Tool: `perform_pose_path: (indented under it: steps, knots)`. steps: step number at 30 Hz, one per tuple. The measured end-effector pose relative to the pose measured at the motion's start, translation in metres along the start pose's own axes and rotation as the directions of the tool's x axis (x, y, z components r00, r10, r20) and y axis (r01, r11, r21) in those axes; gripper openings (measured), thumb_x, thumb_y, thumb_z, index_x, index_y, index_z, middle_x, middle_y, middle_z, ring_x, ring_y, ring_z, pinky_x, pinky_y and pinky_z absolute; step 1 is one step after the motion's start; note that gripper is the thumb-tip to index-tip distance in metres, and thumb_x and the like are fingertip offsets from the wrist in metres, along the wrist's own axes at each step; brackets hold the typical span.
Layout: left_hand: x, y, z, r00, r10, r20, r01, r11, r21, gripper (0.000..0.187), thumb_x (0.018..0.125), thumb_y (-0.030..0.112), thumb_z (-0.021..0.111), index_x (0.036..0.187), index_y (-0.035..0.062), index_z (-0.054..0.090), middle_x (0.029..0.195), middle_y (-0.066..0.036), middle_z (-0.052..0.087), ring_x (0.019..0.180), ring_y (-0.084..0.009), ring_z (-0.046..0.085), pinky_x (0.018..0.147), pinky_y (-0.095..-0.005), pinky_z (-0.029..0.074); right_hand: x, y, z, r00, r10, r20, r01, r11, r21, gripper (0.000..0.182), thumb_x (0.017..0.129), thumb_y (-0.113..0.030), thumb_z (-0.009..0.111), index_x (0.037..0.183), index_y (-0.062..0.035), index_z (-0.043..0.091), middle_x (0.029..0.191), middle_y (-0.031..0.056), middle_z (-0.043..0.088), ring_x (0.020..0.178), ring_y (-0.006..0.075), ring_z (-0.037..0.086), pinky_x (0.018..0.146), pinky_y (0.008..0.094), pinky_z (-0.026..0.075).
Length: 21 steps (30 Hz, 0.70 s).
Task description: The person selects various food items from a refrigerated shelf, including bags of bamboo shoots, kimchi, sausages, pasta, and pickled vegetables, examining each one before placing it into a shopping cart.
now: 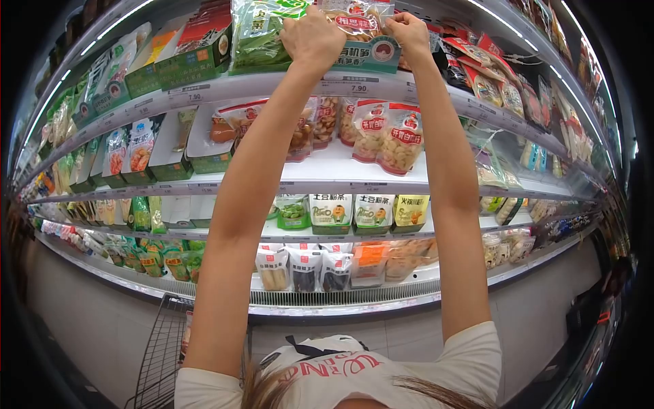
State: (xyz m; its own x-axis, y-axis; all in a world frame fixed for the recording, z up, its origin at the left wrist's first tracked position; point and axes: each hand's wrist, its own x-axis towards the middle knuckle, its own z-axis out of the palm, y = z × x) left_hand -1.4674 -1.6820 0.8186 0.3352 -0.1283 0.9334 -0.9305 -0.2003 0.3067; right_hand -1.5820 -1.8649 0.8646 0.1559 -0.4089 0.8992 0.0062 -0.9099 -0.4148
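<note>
Both arms reach up to the top shelf of a store rack. My left hand (315, 37) has its fingers curled at the right edge of a green vegetable bag (262, 34), in front of a green box; what its fingertips grip is hidden. My right hand (410, 34) pinches the upper right edge of a clear packet with a red label (357, 26). That packet stands upright in the green display box (371, 58), between the two hands.
Below, a white shelf (327, 170) holds bags of peeled garlic (400, 140). Lower shelves carry white packets (331, 210) and other bags. Green cartons (197, 65) line the upper left. A wire cart (160, 347) stands at the lower left.
</note>
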Motion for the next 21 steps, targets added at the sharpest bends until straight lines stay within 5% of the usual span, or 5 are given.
perform_pose_path:
  steps: [6, 13, 19, 20, 21]
  knots:
    - [-0.011, 0.014, -0.029, 0.986, -0.151, 0.065, 0.164, 0.936, -0.312, 0.038, 0.082, 0.016, 0.064, 0.112, -0.0045, 0.052, 0.094, -0.023, 0.064, 0.091, -0.0341, 0.062, 0.081, -0.0380, 0.048, -0.015, -0.024, 0.019, 0.971, -0.210, -0.111, 0.233, 0.756, 0.612, 0.005, 0.093, -0.006, 0.053, 0.090, -0.0078, 0.056, 0.075, -0.0011, 0.057, 0.068, 0.0046, 0.049, 0.059, 0.0202, 0.042]
    - [-0.022, -0.018, -0.001, 0.958, -0.105, -0.265, -0.078, 0.796, -0.600, 0.042, 0.077, 0.020, 0.069, 0.107, -0.0033, 0.053, 0.098, -0.016, 0.065, 0.098, -0.0280, 0.055, 0.086, -0.0389, 0.041, -0.031, -0.067, 0.028, 0.810, -0.434, -0.395, 0.585, 0.656, 0.477, 0.005, 0.094, -0.005, 0.051, 0.089, -0.0058, 0.052, 0.070, -0.0040, 0.050, 0.063, 0.0027, 0.044, 0.055, 0.0189, 0.037]
    - [-0.024, -0.017, -0.038, 0.975, 0.006, -0.223, -0.165, 0.693, -0.702, 0.042, 0.086, 0.024, 0.068, 0.115, -0.0004, 0.050, 0.104, -0.010, 0.063, 0.095, -0.0164, 0.059, 0.080, -0.0289, 0.049, -0.063, -0.157, 0.000, 0.722, -0.504, -0.474, 0.687, 0.607, 0.401, 0.004, 0.096, -0.007, 0.051, 0.092, -0.0061, 0.052, 0.069, -0.0052, 0.049, 0.060, 0.0006, 0.040, 0.051, 0.0172, 0.033]
    - [-0.028, -0.013, -0.053, 0.970, -0.051, -0.239, -0.140, 0.683, -0.717, 0.049, 0.078, 0.023, 0.071, 0.114, -0.0032, 0.051, 0.091, -0.023, 0.066, 0.090, -0.0352, 0.064, 0.081, -0.0389, 0.049, -0.073, -0.165, -0.003, 0.723, -0.520, -0.454, 0.688, 0.594, 0.416, 0.003, 0.096, -0.007, 0.050, 0.093, -0.0067, 0.052, 0.069, -0.0055, 0.049, 0.060, 0.0006, 0.040, 0.051, 0.0173, 0.033]
    - [-0.040, -0.014, -0.063, 0.967, -0.032, -0.251, -0.185, 0.588, -0.787, 0.042, 0.081, 0.022, 0.069, 0.111, -0.0023, 0.053, 0.094, -0.018, 0.065, 0.089, -0.0282, 0.062, 0.080, -0.0366, 0.048, -0.085, -0.170, -0.005, 0.727, -0.536, -0.429, 0.686, 0.583, 0.435, 0.003, 0.096, -0.007, 0.050, 0.094, -0.0072, 0.053, 0.069, -0.0058, 0.048, 0.060, 0.0005, 0.040, 0.051, 0.0174, 0.033]
